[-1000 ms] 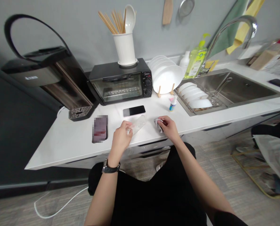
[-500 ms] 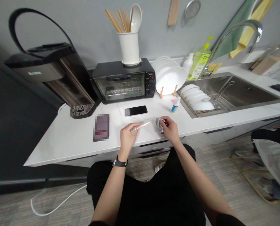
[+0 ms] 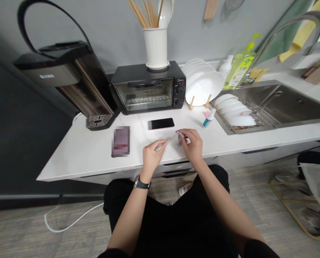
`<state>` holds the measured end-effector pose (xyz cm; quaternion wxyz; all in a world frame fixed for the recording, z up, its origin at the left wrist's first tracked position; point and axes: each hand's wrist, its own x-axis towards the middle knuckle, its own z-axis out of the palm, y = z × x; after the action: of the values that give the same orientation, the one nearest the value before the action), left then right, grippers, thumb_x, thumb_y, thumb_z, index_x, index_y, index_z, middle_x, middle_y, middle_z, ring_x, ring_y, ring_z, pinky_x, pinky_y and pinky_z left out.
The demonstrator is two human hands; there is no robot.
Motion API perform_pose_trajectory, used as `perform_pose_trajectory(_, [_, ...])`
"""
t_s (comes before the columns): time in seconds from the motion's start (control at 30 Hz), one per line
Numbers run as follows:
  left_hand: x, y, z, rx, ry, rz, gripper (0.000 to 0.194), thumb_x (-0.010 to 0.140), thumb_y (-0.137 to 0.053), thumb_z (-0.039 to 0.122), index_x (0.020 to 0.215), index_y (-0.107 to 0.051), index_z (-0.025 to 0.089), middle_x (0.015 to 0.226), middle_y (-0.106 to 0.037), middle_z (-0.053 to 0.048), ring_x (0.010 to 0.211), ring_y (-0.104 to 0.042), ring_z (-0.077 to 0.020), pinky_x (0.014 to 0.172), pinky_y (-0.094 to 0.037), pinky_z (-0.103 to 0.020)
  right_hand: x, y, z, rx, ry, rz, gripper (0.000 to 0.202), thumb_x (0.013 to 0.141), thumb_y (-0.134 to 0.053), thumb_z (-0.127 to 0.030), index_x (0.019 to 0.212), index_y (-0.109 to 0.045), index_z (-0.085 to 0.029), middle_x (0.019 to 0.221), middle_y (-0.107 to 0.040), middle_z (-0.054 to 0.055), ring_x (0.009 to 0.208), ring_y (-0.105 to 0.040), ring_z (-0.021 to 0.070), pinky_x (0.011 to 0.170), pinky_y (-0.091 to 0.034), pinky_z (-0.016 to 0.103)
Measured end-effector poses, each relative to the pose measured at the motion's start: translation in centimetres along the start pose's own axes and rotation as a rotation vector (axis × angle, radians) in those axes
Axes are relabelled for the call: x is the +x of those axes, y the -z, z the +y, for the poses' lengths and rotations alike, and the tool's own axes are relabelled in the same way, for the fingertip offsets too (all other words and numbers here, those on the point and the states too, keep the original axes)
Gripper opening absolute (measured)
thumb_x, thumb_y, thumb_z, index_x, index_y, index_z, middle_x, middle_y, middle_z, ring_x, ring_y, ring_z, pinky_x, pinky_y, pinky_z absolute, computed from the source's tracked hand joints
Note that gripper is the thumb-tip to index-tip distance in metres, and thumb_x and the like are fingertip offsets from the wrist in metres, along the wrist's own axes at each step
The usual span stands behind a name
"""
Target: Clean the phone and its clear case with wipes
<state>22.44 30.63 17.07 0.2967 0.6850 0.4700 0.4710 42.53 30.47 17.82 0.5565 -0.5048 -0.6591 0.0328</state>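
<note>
Above the front of the counter, my left hand (image 3: 151, 154) pinches a thin, clear, flat piece (image 3: 171, 138), tilted and seen nearly edge-on; it looks like a clear phone case. My right hand (image 3: 193, 145) is closed on a crumpled grey cloth (image 3: 179, 139) at the far end of that piece. Fingers hide part of both things. Just beyond my hands a phone (image 3: 161, 124) lies flat with its dark screen up. A small spray bottle (image 3: 208, 118) with a blue label stands to the right. Left of my hands lies a blurred-out purplish rectangular item (image 3: 121, 141).
A toaster oven (image 3: 149, 93) carries a white holder (image 3: 156, 48) with chopsticks and a ladle. A tall dispenser (image 3: 79, 79) stands left. Plates (image 3: 203, 87) in a rack, bowls (image 3: 236, 114) and a sink (image 3: 291, 118) are on the right. The counter's front edge (image 3: 95, 173) runs below my hands.
My hands have drawn closer together, and the cloth now meets the upper end of the clear piece. The whole view has shifted, with the counter things appearing further right and slightly higher.
</note>
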Motion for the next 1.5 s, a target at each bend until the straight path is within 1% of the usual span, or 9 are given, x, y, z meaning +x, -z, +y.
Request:
perform_pose_trajectory(0.27, [0.4,0.3,-0.2,-0.083,0.084,0.000,0.022,0.089,-0.067,0.023,0.100,-0.086,0.019,0.104,-0.085,-0.004,0.098,-0.081,-0.0253,0.092,-0.064,-0.036,-1.6,-2.3,-3.3,0.082,0.165,-0.120,0.033,0.104,-0.054,-0.015,0.127,-0.074,-0.030,0.115,-0.079,0.008,0.105,-0.067,0.0273,0.094,-0.059,0.049])
perform_pose_trajectory(0.43, [0.3,0.9,-0.2,-0.112,0.010,-0.050,0.047,0.079,-0.051,0.005,0.108,-0.085,0.020,0.113,-0.083,-0.005,0.109,-0.079,-0.0243,0.103,-0.062,-0.041,-3.1,-3.9,-5.3,0.207,0.309,-0.219,0.033,0.105,-0.055,-0.018,0.132,-0.072,-0.028,0.117,-0.079,0.007,0.112,-0.069,0.0258,0.098,-0.062,0.048])
perform_pose_trajectory(0.6, [0.4,0.7,-0.2,-0.082,0.051,-0.032,0.035,0.087,-0.059,0.012,0.107,-0.086,0.021,0.110,-0.084,-0.002,0.104,-0.080,-0.0260,0.099,-0.064,-0.042,-2.3,-2.9,-3.5,0.155,0.290,-0.247,0.037,0.106,-0.050,-0.016,0.131,-0.073,-0.031,0.119,-0.079,0.007,0.112,-0.069,0.0256,0.097,-0.062,0.049])
perform_pose_trajectory(0.73, [0.4,0.3,-0.3,-0.116,0.084,-0.008,0.021,0.091,-0.074,0.031,0.105,-0.086,0.023,0.109,-0.084,-0.003,0.103,-0.081,-0.0278,0.099,-0.065,-0.043,-0.4,-0.8,-0.3,0.036,0.216,-0.134,0.036,0.106,-0.049,-0.016,0.125,-0.075,-0.029,0.118,-0.079,0.009,0.107,-0.068,0.0271,0.094,-0.060,0.050])
perform_pose_trajectory(0.87, [0.3,0.1,-0.5,-0.135,0.077,-0.014,0.021,0.092,-0.074,0.030,0.108,-0.085,0.024,0.113,-0.083,-0.003,0.106,-0.081,-0.0276,0.101,-0.065,-0.044,0.9,0.1,1.8,-0.029,0.135,-0.036,0.030,0.105,-0.052,-0.019,0.121,-0.076,-0.027,0.117,-0.079,0.010,0.109,-0.068,0.0285,0.097,-0.058,0.051])
perform_pose_trajectory(1.1, [0.5,0.2,-0.3,-0.073,0.058,-0.020,0.020,0.091,-0.068,0.025,0.100,-0.086,0.022,0.105,-0.085,-0.003,0.101,-0.081,-0.0260,0.099,-0.063,-0.040,-1.4,-2.2,-2.5,0.082,0.182,-0.135,0.038,0.105,-0.050,-0.014,0.129,-0.074,-0.030,0.121,-0.078,0.009,0.110,-0.067,0.0276,0.096,-0.060,0.052])
perform_pose_trajectory(1.23, [0.5,0.7,-0.3,-0.086,0.013,-0.069,0.044,0.082,-0.051,0.005,0.103,-0.085,0.023,0.113,-0.084,-0.002,0.109,-0.079,-0.0226,0.105,-0.061,-0.038,-3.1,-3.5,-5.0,0.167,0.247,-0.235,0.040,0.105,-0.051,-0.013,0.134,-0.071,-0.032,0.124,-0.077,0.007,0.115,-0.068,0.0263,0.100,-0.061,0.051])
perform_pose_trajectory(1.33, [0.5,0.8,-0.4,-0.094,-0.003,-0.068,0.048,0.080,-0.049,0.004,0.106,-0.085,0.023,0.117,-0.083,-0.002,0.109,-0.079,-0.0224,0.104,-0.061,-0.038,-3.1,-3.7,-4.8,0.176,0.265,-0.251,0.039,0.105,-0.051,-0.014,0.135,-0.071,-0.031,0.124,-0.077,0.007,0.116,-0.068,0.0261,0.100,-0.061,0.050])
perform_pose_trajectory(1.5, [0.6,0.5,-0.4,-0.071,0.054,-0.037,0.021,0.094,-0.067,0.028,0.100,-0.086,0.022,0.105,-0.085,-0.001,0.095,-0.081,-0.0260,0.092,-0.065,-0.039,-1.4,-2.3,-2.2,0.105,0.239,-0.168,0.044,0.104,-0.047,-0.010,0.133,-0.072,-0.032,0.123,-0.078,0.007,0.111,-0.067,0.0268,0.096,-0.061,0.050])
